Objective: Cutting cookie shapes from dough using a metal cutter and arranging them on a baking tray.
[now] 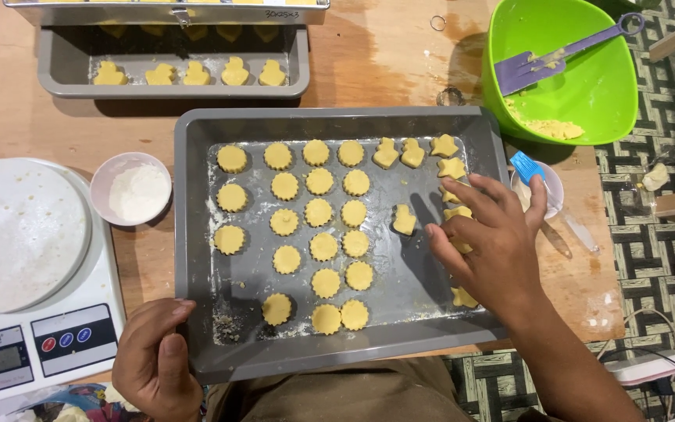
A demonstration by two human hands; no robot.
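Note:
A grey baking tray [197, 203] lies in front of me, holding several round scalloped dough cookies [320, 212] in rows and star and duck shapes toward the right. My left hand [154, 359] grips the tray's near left corner. My right hand [487, 238] hovers over the right side of the tray with fingers spread, fingertips down among the star-shaped pieces [452, 167], partly hiding them. A single shaped piece [404, 220] sits just left of my fingers.
A second grey tray [64, 74] with shaped cookies sits at the back left. A small bowl of flour [130, 189] and a white kitchen scale [25, 258] stand left. A green bowl [603, 86] with a purple spatula [556, 55] is at back right, a blue brush [526, 166] beside it.

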